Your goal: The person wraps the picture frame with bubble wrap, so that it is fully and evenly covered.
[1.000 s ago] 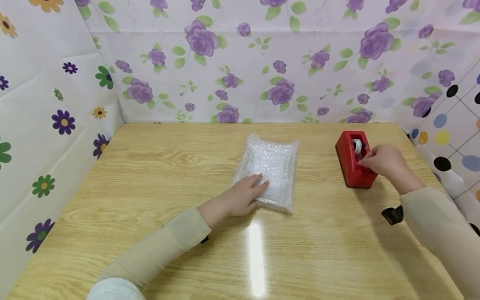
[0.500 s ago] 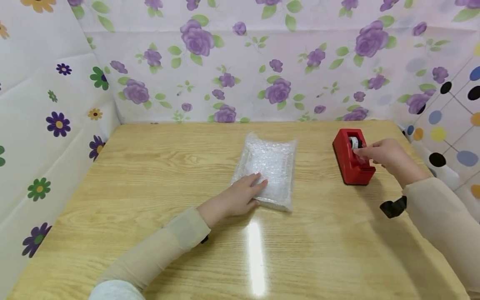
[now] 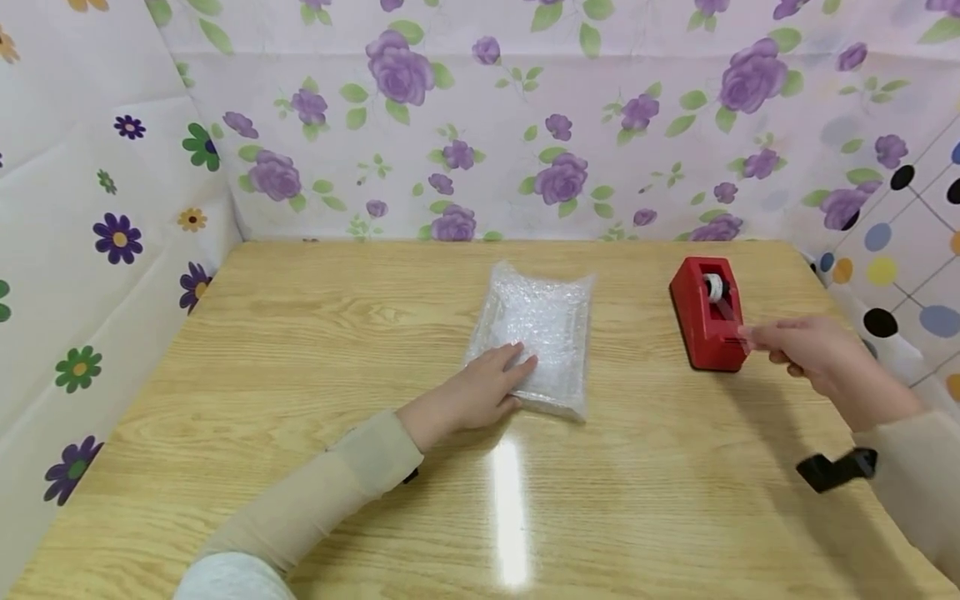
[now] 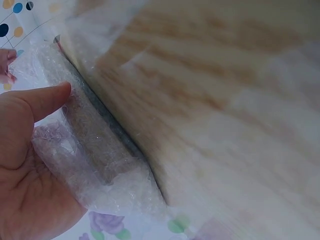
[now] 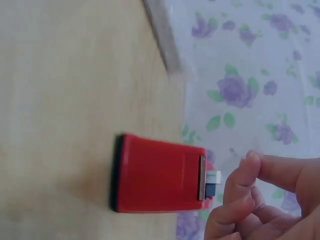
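A flat packet wrapped in bubble wrap (image 3: 546, 321) lies mid-table. My left hand (image 3: 483, 392) rests on its near left corner with fingers spread; in the left wrist view the thumb (image 4: 50, 100) lies along the wrapped side. At the right stands a red tape dispenser (image 3: 697, 321) with a tape roll (image 3: 715, 287) in it. A clear strip of tape (image 3: 725, 310) runs from the roll toward the dispenser's front. My right hand (image 3: 821, 354) pinches the tape's end between thumb and index finger just in front of the dispenser, as the right wrist view also shows.
The wooden table (image 3: 360, 333) meets a flowered cloth (image 3: 480, 125) at the back. Patterned cloths also hang at the left and right sides. A black wrist mount (image 3: 836, 468) sticks out under the right forearm.
My right hand first moved inward over the dispenser toward the roll, then came back toward me and to the right, drawing out the tape. The left hand and packet stay put.
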Available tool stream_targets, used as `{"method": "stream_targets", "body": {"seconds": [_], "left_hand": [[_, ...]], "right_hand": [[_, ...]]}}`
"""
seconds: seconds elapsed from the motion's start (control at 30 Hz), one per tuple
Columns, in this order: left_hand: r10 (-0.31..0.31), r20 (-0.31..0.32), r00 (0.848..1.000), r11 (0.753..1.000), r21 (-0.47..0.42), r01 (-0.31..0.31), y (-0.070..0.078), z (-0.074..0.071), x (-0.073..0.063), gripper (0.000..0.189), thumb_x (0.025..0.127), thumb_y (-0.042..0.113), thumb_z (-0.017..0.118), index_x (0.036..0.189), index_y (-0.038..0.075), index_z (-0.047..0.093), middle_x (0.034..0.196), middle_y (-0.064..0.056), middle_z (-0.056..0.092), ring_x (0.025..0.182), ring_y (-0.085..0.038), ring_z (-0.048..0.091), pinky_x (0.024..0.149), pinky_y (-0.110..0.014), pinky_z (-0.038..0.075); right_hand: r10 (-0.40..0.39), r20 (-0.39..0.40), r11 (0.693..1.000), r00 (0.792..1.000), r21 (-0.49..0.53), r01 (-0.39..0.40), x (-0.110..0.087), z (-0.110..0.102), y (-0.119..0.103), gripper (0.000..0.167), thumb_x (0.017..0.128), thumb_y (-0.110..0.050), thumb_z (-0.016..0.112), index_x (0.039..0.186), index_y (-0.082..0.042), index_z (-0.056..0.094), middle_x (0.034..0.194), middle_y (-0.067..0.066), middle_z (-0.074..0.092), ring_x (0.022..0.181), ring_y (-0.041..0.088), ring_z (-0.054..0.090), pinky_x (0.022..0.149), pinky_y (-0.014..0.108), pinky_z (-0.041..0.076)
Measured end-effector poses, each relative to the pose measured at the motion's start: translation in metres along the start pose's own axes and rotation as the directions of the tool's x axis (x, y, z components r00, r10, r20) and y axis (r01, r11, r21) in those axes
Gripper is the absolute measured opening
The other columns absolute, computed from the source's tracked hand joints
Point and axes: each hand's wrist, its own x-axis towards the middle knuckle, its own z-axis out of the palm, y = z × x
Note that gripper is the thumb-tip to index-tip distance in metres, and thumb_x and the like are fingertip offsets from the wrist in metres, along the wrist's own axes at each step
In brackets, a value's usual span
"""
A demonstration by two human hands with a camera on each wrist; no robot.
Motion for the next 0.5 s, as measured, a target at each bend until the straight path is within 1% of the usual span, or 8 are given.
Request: {"method": "stream_targets", "body": {"seconds": [0.1,0.2,0.27,0.33,0.43,0.5], "left_hand": [[0.0,0.001,1.0,1.0,0.004,0.0,-0.001,-0.001,0.0,0.062,0.096,0.024,0.054,0.149,0.004,0.028,0.153,-0.026,0.022,0.141,-0.039,0.024,0.119,-0.045,0.019],[-0.011,0.005,1.0,1.0,0.003,0.011,-0.002,-0.003,-0.001,0.062,0.096,0.023,0.055,0.149,0.004,0.028,0.153,-0.025,0.021,0.141,-0.038,0.024,0.119,-0.044,0.019],[-0.02,0.009,1.0,1.0,-0.003,0.02,-0.002,-0.004,-0.001,0.062,0.096,0.023,0.055,0.149,0.005,0.029,0.153,-0.025,0.021,0.141,-0.038,0.024,0.119,-0.044,0.019],[-0.019,0.013,1.0,1.0,-0.01,0.019,-0.002,-0.004,-0.001,0.062,0.096,0.023,0.055,0.149,0.005,0.029,0.153,-0.025,0.021,0.141,-0.038,0.024,0.119,-0.044,0.019],[-0.006,0.01,1.0,1.0,-0.019,0.006,-0.001,-0.003,-0.001,0.062,0.096,0.022,0.055,0.148,0.004,0.029,0.153,-0.025,0.021,0.141,-0.039,0.024,0.119,-0.045,0.02],[0.002,0.005,1.0,1.0,-0.023,-0.002,-0.001,-0.003,-0.001,0.061,0.096,0.022,0.055,0.148,0.003,0.029,0.153,-0.025,0.022,0.141,-0.039,0.024,0.118,-0.046,0.02]], "right_hand": [[-0.004,0.028,0.997,1.0,0.075,0.002,-0.01,0.006,0.015,0.028,0.095,-0.044,0.051,0.073,-0.034,0.063,0.074,-0.012,0.049,0.065,0.006,0.043,0.058,0.023,0.039],[-0.014,0.029,0.987,0.999,0.16,0.009,-0.014,0.015,0.028,0.03,0.097,-0.039,0.05,0.071,-0.033,0.064,0.075,-0.014,0.052,0.067,0.006,0.045,0.059,0.022,0.042],[-0.017,0.038,0.976,0.999,0.219,0.008,-0.014,0.022,0.035,0.03,0.097,-0.037,0.051,0.071,-0.031,0.064,0.073,-0.014,0.053,0.068,0.005,0.046,0.061,0.021,0.043],[-0.002,0.04,0.964,0.999,0.267,-0.008,-0.012,0.029,0.039,0.028,0.096,-0.039,0.053,0.072,-0.03,0.065,0.073,-0.014,0.053,0.069,0.006,0.047,0.062,0.022,0.044],[0.008,0.045,0.943,0.999,0.332,-0.023,-0.008,0.035,0.044,0.021,0.093,-0.04,0.057,0.075,-0.033,0.064,0.073,-0.014,0.053,0.071,0.006,0.048,0.063,0.022,0.044],[-0.005,0.047,0.927,0.999,0.375,-0.013,-0.006,0.037,0.046,0.015,0.093,-0.039,0.058,0.079,-0.034,0.063,0.074,-0.013,0.052,0.071,0.007,0.048,0.064,0.022,0.044]]}}
